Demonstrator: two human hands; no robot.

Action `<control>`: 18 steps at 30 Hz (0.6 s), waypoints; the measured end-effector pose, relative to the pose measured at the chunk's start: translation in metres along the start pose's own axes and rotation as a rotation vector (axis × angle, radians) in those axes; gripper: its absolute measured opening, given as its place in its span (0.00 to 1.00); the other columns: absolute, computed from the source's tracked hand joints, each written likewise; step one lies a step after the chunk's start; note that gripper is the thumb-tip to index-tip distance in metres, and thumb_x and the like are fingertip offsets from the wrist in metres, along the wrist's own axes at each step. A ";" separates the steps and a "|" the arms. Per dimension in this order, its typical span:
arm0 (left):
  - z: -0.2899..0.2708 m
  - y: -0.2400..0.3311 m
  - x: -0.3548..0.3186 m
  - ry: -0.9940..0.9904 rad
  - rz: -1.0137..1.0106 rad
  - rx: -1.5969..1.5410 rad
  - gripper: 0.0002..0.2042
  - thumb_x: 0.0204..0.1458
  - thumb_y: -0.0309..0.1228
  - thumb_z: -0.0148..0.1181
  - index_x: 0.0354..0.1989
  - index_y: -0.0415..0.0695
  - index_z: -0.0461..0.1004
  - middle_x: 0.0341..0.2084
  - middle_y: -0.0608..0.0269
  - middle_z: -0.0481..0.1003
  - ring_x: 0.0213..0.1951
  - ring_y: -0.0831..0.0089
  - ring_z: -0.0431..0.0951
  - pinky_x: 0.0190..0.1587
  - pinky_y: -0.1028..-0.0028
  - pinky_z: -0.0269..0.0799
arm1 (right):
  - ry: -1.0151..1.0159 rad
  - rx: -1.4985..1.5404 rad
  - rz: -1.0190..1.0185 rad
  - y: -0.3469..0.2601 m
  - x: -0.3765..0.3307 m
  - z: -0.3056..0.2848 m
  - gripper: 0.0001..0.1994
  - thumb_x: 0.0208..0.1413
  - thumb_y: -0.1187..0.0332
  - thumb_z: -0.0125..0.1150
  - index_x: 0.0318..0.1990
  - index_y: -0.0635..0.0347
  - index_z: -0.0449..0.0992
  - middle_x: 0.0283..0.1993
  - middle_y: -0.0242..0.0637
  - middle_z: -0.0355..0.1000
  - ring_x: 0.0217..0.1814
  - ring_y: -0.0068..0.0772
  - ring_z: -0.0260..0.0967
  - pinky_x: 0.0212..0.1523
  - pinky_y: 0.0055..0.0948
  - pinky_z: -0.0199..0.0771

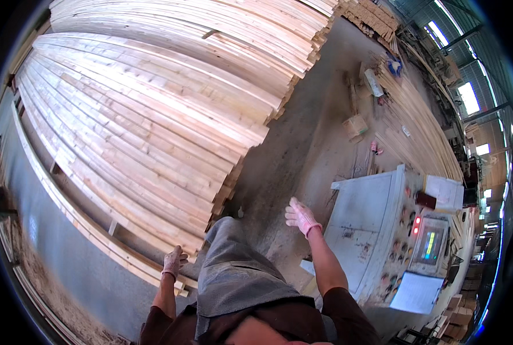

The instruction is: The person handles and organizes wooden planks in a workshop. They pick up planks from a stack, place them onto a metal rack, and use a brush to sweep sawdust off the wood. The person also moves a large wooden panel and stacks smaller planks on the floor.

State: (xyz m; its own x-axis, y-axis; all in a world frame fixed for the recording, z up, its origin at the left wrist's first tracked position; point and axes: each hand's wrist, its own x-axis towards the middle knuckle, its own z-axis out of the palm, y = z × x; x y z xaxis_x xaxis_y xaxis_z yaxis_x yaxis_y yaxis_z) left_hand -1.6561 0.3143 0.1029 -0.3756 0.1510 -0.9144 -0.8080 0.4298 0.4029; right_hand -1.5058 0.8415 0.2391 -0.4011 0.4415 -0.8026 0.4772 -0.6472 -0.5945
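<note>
My left hand (pixel 174 260), in a pale work glove, is beside the near ends of the long wooden boards (pixel 136 155). Its fingers are loosely bent and apart, and no object shows in them. I cannot tell whether it touches the wood. My right hand (pixel 301 217), in a pinkish-white glove, hangs over the floor between the board stack and a grey control cabinet (pixel 354 230). Its fingers stretch forward, holding nothing. A grey apron (pixel 239 282) covers my front.
The cabinet's sloping panel has knobs, a lit screen (pixel 430 246), red lights and papers (pixel 417 292). Ahead on the right, thin wood strips (pixel 411 115) lie beside a cardboard box (pixel 355 126). A wooden rail (pixel 90 227) runs along the stack's left side.
</note>
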 end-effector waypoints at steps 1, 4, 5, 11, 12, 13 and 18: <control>0.019 0.025 0.012 0.046 0.000 0.036 0.31 0.60 0.60 0.56 0.54 0.41 0.79 0.37 0.59 0.83 0.36 0.68 0.82 0.37 0.66 0.75 | -0.065 0.029 0.001 -0.031 0.022 0.008 0.18 0.66 0.51 0.63 0.28 0.39 0.62 0.21 0.15 0.52 0.19 0.15 0.50 0.19 0.23 0.49; 0.070 0.135 0.040 -0.068 0.390 0.365 0.29 0.63 0.55 0.55 0.54 0.37 0.79 0.36 0.58 0.83 0.37 0.68 0.82 0.42 0.65 0.77 | -0.153 0.083 -0.027 -0.104 0.090 0.017 0.17 0.66 0.57 0.63 0.27 0.40 0.62 0.20 0.15 0.52 0.17 0.15 0.49 0.18 0.23 0.46; 0.093 0.180 0.042 -0.035 0.455 0.386 0.29 0.64 0.53 0.54 0.55 0.36 0.78 0.37 0.57 0.83 0.38 0.68 0.82 0.45 0.66 0.77 | -0.169 0.100 -0.019 -0.125 0.112 0.020 0.17 0.66 0.59 0.63 0.27 0.41 0.62 0.20 0.16 0.54 0.17 0.15 0.51 0.17 0.23 0.47; 0.258 0.455 0.034 0.014 0.799 0.488 0.24 0.65 0.44 0.59 0.56 0.34 0.77 0.48 0.45 0.82 0.51 0.61 0.83 0.53 0.67 0.76 | -0.333 0.138 -0.064 -0.247 0.266 0.007 0.06 0.67 0.66 0.61 0.37 0.49 0.70 0.24 0.20 0.59 0.20 0.17 0.55 0.18 0.21 0.53; 0.287 0.495 0.027 0.062 0.870 0.593 0.24 0.64 0.44 0.59 0.58 0.35 0.77 0.50 0.45 0.82 0.53 0.60 0.82 0.54 0.66 0.76 | -0.227 0.090 -0.088 -0.266 0.291 0.015 0.05 0.66 0.67 0.61 0.38 0.50 0.71 0.24 0.21 0.60 0.20 0.17 0.57 0.17 0.21 0.54; 0.312 0.524 0.034 0.084 0.887 0.654 0.24 0.64 0.44 0.60 0.59 0.37 0.76 0.50 0.45 0.81 0.53 0.58 0.82 0.54 0.65 0.76 | -0.132 0.038 -0.107 -0.280 0.312 0.025 0.04 0.66 0.67 0.61 0.39 0.50 0.72 0.25 0.21 0.61 0.20 0.17 0.58 0.17 0.21 0.55; 0.432 0.649 0.090 0.219 1.060 1.137 0.25 0.61 0.45 0.63 0.59 0.38 0.75 0.48 0.47 0.82 0.53 0.50 0.80 0.55 0.60 0.76 | 0.013 -0.283 -0.288 -0.316 0.398 0.054 0.11 0.62 0.64 0.62 0.48 0.59 0.78 0.36 0.34 0.74 0.34 0.30 0.72 0.32 0.28 0.71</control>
State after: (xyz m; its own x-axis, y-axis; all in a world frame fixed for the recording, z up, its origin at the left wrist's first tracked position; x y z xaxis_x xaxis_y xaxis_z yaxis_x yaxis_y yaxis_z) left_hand -2.0183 0.9913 0.2654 -0.6661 0.7235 -0.1812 0.5704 0.6507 0.5013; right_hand -1.8584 1.1884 0.1103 -0.5407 0.5886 -0.6009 0.5437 -0.3005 -0.7836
